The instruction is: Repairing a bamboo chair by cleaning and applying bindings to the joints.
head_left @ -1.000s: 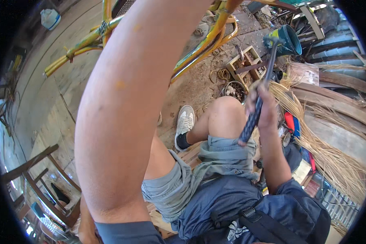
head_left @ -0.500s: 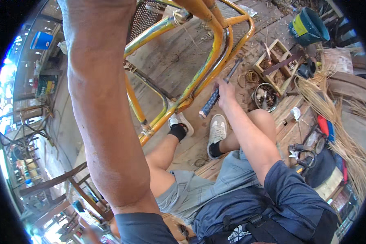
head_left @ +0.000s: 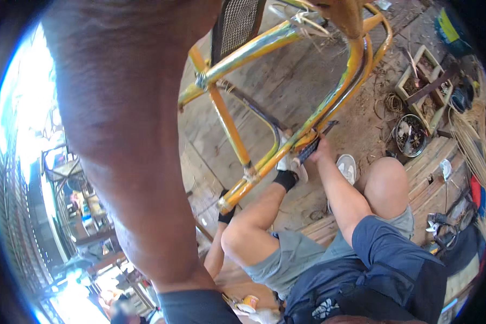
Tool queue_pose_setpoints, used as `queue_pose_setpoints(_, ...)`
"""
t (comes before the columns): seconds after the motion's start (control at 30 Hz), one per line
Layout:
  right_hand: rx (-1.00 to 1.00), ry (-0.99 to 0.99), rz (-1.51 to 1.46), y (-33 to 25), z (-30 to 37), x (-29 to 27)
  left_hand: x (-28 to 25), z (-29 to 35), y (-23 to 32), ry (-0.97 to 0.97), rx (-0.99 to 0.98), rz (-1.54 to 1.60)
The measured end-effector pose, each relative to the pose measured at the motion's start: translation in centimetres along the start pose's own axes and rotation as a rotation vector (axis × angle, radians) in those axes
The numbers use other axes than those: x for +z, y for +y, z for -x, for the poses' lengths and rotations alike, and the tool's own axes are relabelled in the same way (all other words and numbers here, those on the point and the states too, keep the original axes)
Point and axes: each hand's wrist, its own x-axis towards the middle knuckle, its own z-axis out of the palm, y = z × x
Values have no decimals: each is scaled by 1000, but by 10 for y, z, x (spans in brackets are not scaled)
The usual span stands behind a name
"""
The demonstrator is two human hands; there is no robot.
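Note:
A yellow bent-cane chair frame (head_left: 281,40) with bound joints and a dark woven mesh panel (head_left: 238,29) stands tilted in front of me. My left forearm fills the left side, rising past the upper edge; the left hand is out of sight. My right hand (head_left: 319,151) is closed round a tool with a blue-wrapped handle (head_left: 308,149) and a narrow dark shaft, held close against the lower rail of the frame. The kind of tool cannot be made out. Whether it touches the rail I cannot tell.
At right are a divided wooden box (head_left: 426,89) of scraps, a metal bowl (head_left: 410,135), a coil of cane (head_left: 394,102), a dark bucket (head_left: 452,35) and a bundle of pale fibres (head_left: 468,135). My feet rest near the frame. A limb with a black band (head_left: 227,214) shows beyond my left knee.
The view has swung, shifting the scene rightward. My right hand has brought the tool from beside the frame up against its lower rail. The left forearm now appears larger.

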Motion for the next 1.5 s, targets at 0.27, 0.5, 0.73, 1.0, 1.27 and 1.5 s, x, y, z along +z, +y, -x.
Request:
queue_pose_setpoints(0.27, -130, -62, 2, -27, -13, -17, -53, -38, -11, -64, 24, -40)
queue_pose_setpoints(0.5, -488, 91, 249, -104, 46, 33, -147, 39, 36, 418, -280, -545)
queue_pose_setpoints(0.73, -847, 120, 501, -129, 157, 73, -174, 148, 71, 710, -791, -182)
queue_pose_setpoints(1.0, -857, 37, 579, -132, 200, 54, -199, 214, 68, 670, -892, -644)
queue_pose_setpoints(1.27, -826, -122, 679, -126, 203, 54, -211, 223, 93, 82, -1056, -1056)
queue_pose_setpoints(1.5, -938, -137, 855, -111, 223, 93, -219, 236, 73, 158, -1366, -922)
